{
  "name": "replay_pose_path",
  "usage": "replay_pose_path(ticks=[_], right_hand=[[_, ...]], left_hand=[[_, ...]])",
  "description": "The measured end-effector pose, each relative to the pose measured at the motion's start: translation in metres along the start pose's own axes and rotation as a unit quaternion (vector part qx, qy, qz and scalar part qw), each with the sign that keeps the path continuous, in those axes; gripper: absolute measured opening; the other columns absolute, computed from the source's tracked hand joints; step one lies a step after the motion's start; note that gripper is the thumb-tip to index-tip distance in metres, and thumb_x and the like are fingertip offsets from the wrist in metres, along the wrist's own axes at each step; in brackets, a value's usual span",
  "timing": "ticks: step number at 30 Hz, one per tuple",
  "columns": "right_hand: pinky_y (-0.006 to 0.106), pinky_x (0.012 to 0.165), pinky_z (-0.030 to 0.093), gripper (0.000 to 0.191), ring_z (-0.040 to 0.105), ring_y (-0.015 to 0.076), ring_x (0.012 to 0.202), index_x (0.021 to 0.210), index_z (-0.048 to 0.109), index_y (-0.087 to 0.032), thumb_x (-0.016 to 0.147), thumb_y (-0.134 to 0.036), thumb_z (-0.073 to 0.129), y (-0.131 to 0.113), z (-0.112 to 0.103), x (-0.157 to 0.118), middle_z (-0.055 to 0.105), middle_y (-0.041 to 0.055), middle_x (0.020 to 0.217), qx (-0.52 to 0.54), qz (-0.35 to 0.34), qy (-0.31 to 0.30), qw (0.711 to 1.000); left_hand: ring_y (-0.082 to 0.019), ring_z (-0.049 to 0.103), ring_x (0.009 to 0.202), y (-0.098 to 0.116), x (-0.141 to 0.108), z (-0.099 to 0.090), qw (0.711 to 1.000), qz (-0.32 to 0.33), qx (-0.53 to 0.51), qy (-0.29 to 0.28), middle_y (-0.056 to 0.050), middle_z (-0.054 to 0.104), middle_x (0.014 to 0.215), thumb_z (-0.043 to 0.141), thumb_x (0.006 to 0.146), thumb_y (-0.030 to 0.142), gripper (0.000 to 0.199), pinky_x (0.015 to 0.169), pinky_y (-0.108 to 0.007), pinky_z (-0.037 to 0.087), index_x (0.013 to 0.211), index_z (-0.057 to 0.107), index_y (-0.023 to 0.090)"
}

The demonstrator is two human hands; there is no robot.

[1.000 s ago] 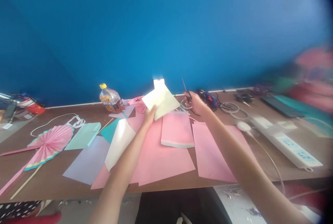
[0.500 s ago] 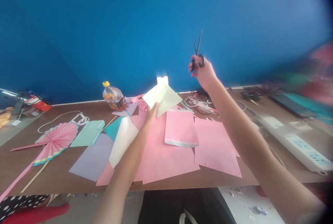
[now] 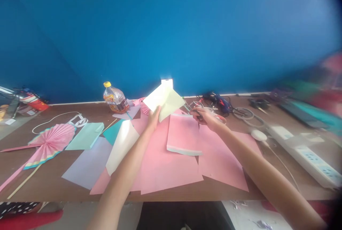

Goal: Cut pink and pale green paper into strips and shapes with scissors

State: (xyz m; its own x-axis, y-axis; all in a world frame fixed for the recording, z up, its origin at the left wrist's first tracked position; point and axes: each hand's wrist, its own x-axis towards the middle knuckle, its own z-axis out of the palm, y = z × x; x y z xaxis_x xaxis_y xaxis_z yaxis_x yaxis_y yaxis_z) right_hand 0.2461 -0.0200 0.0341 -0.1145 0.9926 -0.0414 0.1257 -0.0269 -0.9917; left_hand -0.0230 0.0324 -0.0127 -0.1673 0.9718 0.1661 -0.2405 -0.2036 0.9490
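Observation:
My left hand (image 3: 154, 117) is closed on the lower edge of a pale yellow sheet of paper (image 3: 171, 103), creased down the middle and tilted up above the table. To its right, my right hand (image 3: 204, 116) is closed round the dark handles of a pair of scissors (image 3: 198, 116); the blades point left towards the paper and are hard to make out. Below both hands lie pink sheets (image 3: 171, 173), with a folded pink piece (image 3: 184, 134) edged in pale blue on top. A curled white sheet (image 3: 121, 148) rests beside my left forearm.
A bottle with a yellow cap (image 3: 116, 99) stands at the back left. A pleated pink paper fan (image 3: 53, 139) and a mint sheet (image 3: 86, 136) lie on the left. A lit phone (image 3: 167, 82) leans behind the yellow paper. Cables and a power strip (image 3: 307, 157) occupy the right.
My right hand has come down from high in front of the blue wall, bringing the scissors close to the yellow paper. My left hand still holds the paper in nearly the same place.

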Motion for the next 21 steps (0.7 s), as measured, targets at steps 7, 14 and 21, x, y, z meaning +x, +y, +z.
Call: replay_pose_path(ticks=[7,14,21], right_hand=[[0.021,0.042,0.013,0.026,0.038,0.0087,0.051,0.083,0.059,-0.02,0.072,-0.044,0.063,-0.009,0.019,0.001,0.047,-0.0022,0.062,0.017,0.015,-0.059,0.998],[0.021,0.041,0.021,0.029,0.045,0.0093,0.051,0.087,0.06,-0.019,0.073,-0.044,0.064,0.004,0.032,0.006,0.053,-0.0014,0.062,0.018,0.01,-0.053,0.998],[0.021,0.041,0.025,0.033,0.049,0.0097,0.046,0.088,0.061,-0.018,0.074,-0.047,0.066,0.008,0.029,-0.001,0.054,-0.0022,0.057,-0.009,-0.018,-0.058,0.998]], left_hand=[[-0.027,0.057,0.121,-0.001,-0.001,-0.001,1.0,-0.001,0.01,-0.006,-0.011,0.062,0.128,0.07,0.077,0.048,0.054,0.105,-0.04,0.044,0.121,0.062,0.017],[-0.028,0.058,0.119,-0.003,0.003,-0.001,1.0,-0.016,0.014,0.012,-0.013,0.063,0.126,0.072,0.075,0.046,0.052,0.103,-0.041,0.046,0.116,0.065,0.015],[-0.028,0.059,0.119,0.003,0.008,0.0,0.999,-0.041,-0.016,-0.027,-0.012,0.064,0.126,0.073,0.073,0.045,0.055,0.103,-0.04,0.046,0.119,0.062,0.017]])
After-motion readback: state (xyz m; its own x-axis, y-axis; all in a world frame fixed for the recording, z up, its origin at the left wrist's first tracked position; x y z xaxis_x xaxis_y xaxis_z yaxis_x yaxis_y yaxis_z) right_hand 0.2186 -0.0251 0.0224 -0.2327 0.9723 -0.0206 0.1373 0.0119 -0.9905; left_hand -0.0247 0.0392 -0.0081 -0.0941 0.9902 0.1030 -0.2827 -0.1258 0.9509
